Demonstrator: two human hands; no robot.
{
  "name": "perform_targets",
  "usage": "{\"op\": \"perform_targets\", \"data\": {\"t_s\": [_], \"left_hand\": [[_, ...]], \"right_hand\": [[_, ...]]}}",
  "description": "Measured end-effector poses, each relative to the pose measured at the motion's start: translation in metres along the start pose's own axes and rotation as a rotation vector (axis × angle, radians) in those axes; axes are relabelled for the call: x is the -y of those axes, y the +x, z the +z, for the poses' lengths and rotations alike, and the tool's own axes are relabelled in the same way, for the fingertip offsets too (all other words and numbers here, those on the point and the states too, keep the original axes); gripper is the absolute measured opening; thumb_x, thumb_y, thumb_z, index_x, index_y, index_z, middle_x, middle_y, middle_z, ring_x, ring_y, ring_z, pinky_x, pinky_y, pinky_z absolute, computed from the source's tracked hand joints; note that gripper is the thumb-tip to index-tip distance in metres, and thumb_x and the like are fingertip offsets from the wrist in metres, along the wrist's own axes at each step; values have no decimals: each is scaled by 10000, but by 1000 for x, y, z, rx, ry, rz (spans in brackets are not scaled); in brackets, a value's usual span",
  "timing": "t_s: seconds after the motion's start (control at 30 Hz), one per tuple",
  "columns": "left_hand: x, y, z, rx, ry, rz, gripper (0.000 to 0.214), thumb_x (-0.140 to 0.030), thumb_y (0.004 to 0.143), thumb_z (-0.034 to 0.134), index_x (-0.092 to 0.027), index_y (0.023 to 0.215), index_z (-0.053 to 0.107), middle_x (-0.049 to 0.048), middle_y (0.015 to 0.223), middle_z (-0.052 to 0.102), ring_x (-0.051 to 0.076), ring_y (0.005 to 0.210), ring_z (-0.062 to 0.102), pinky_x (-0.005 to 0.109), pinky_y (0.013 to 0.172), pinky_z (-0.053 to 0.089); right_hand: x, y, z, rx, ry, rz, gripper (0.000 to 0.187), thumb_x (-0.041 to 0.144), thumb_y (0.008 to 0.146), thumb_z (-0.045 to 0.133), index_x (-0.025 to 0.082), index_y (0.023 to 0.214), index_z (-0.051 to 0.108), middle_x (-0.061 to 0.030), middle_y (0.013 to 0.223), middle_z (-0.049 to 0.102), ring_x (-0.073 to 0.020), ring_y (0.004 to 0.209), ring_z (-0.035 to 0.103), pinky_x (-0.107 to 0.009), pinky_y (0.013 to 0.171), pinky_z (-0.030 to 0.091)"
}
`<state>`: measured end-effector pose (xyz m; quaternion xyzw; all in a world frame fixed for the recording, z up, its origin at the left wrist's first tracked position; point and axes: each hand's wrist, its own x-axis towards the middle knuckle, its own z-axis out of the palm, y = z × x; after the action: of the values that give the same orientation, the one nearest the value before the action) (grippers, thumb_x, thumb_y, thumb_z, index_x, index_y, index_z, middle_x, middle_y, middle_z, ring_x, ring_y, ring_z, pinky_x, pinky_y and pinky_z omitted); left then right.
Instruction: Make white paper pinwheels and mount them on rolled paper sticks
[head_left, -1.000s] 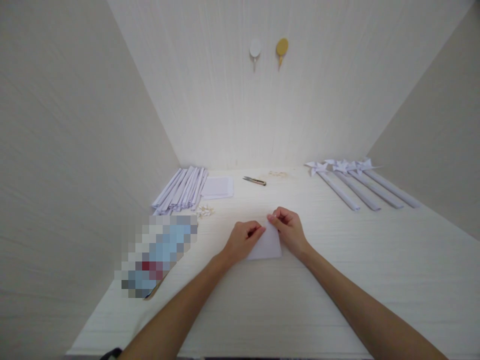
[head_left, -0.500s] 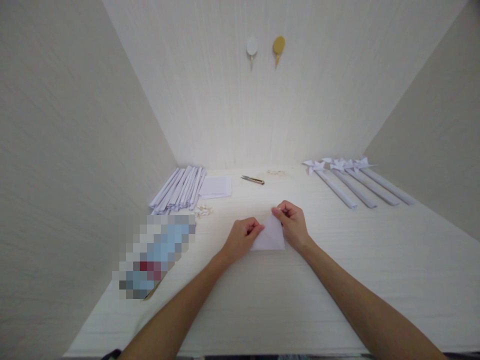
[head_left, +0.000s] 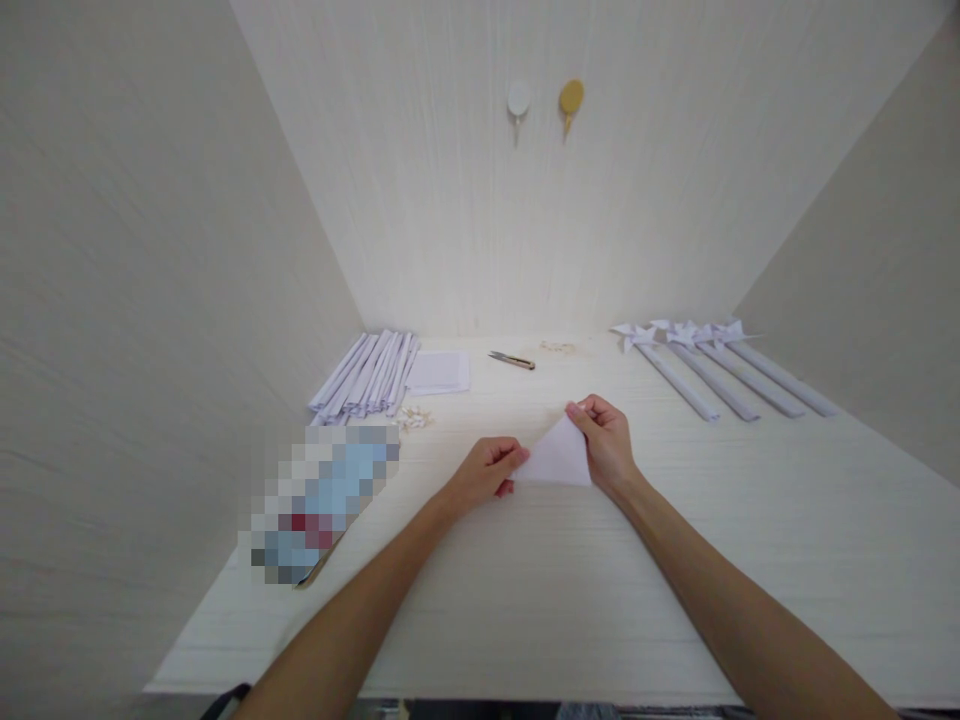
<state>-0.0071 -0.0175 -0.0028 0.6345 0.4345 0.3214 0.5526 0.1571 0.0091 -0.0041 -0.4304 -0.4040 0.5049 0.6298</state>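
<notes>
A white piece of paper, folded to a triangle, is held up between my two hands over the table. My left hand pinches its left corner between thumb and fingers. At the upper corner, my right hand grips the paper with the thumb in front, its other fingers behind and along the right edge. Beyond the hands lie small thread snips and, to their left, a stack of square white paper sheets.
Rolled white paper sticks are heaped at the back left, near small pale bits. A blurred-out blue object lies at left. Several paper pinwheels on sticks rest at the back right. Walls enclose three sides; two hooks hang behind.
The hands have moved slightly apart, the right one shifting right. The paper between them now shows as a wider triangle. The view has shifted a little.
</notes>
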Motion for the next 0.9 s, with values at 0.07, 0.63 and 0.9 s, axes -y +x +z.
{"op": "perform_targets", "data": {"t_s": [0.07, 0.63, 0.9], "left_hand": [[0, 0, 0, 21, -11, 5, 373, -505, 702, 446, -177, 539, 372, -85, 431, 328, 40, 359, 315, 179, 381, 268], [-2, -4, -3, -36, 110, 58, 377, -459, 680, 504, -174, 476, 366, -86, 380, 316, 41, 360, 310, 180, 383, 258], [1, 1, -3, -16, -317, -12, 453, -599, 644, 506, -153, 576, 479, -47, 379, 448, 72, 349, 417, 220, 432, 366]], "right_hand": [[0, 0, 0, 10, 14, 12, 359, 402, 507, 715, 193, 508, 422, 91, 394, 367, -51, 368, 284, -202, 381, 187], [5, 18, -22, -232, 104, -141, 392, 422, 503, 719, 200, 526, 397, 95, 419, 378, -54, 381, 337, -200, 375, 260], [7, 15, -15, -266, 148, -146, 289, 422, 554, 682, 182, 619, 534, 35, 624, 608, -12, 328, 268, -205, 318, 206]]}}
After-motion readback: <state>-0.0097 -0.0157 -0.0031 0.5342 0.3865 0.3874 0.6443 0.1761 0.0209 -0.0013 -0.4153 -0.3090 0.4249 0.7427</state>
